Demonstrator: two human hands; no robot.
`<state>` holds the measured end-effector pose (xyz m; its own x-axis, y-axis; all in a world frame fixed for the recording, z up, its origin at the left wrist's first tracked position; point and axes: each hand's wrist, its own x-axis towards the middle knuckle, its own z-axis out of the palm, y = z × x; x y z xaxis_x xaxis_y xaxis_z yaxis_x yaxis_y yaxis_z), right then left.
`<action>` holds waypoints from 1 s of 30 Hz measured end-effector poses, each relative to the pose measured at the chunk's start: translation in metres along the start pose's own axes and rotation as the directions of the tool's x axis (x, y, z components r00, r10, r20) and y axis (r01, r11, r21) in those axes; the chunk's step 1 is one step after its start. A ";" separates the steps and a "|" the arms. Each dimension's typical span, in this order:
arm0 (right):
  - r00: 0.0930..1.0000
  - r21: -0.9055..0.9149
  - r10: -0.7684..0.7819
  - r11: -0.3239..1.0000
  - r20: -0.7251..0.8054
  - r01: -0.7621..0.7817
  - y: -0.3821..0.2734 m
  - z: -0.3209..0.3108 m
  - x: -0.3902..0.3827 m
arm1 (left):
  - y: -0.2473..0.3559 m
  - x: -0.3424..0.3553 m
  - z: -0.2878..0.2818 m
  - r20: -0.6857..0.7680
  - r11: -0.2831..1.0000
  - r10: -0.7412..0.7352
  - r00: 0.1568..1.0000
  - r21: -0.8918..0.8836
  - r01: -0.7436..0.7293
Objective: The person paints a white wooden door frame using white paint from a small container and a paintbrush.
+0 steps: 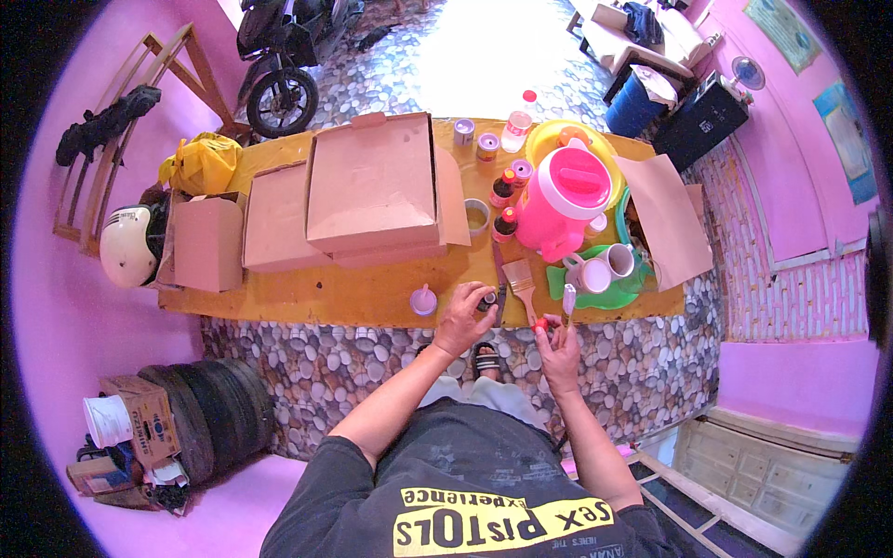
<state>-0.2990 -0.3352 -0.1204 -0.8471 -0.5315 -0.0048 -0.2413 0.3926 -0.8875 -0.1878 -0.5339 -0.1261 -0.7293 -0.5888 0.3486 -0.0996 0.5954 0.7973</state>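
Note:
My left hand (463, 321) is closed around a small dark bottle (486, 301) near the table's front edge. Pinched in my right hand (559, 358) is a small red cap (542, 325). A slim item with a pale tip (568, 299) stands up from the same hand; its kind is unclear. Between the hands, a wide paintbrush (521, 279) lies beside a dark, narrow tool (502, 296). Left of my left hand sits a small lilac-rimmed tub (423, 300). Two dark bottles with red caps, one the nearer bottle (505, 224), stand farther back.
Cardboard boxes (372, 186) crowd the table's left half. At right are a pink jug (564, 200), two white mugs (593, 273), a green tray (619, 296) and an upright cardboard sheet (665, 219). A clear bottle (515, 130) and small tins (487, 146) stand at the back.

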 end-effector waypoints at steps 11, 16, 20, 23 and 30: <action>0.997 0.014 -0.026 1.000 -0.070 0.027 -0.003 0.002 0.004 | -0.006 -0.001 0.024 0.013 0.918 -0.394 0.919 0.058 0.393; 0.999 0.008 0.047 0.999 -0.016 -0.047 -0.020 -0.003 0.009 | -0.001 0.004 0.023 0.063 0.837 -0.541 0.838 -0.054 0.545; 0.999 -0.036 -0.004 0.999 -0.039 0.002 -0.021 -0.003 0.009 | -0.002 0.005 0.026 0.085 0.814 -0.554 0.828 -0.153 0.560; 1.000 -0.045 0.015 0.999 -0.017 -0.016 -0.025 -0.005 0.011 | 0.006 0.010 0.021 0.140 0.754 -0.614 0.777 -0.187 0.630; 1.000 -0.011 0.026 1.000 -0.010 -0.026 -0.030 0.004 0.008 | -0.002 0.006 0.026 0.170 0.707 -0.657 0.734 -0.199 0.679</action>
<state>-0.2961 -0.3541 -0.0952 -0.8577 -0.5137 -0.0230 -0.2247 0.4146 -0.8818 -0.2090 -0.5245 -0.1386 -0.5847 -0.7310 -0.3518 -0.4311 -0.0874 0.8981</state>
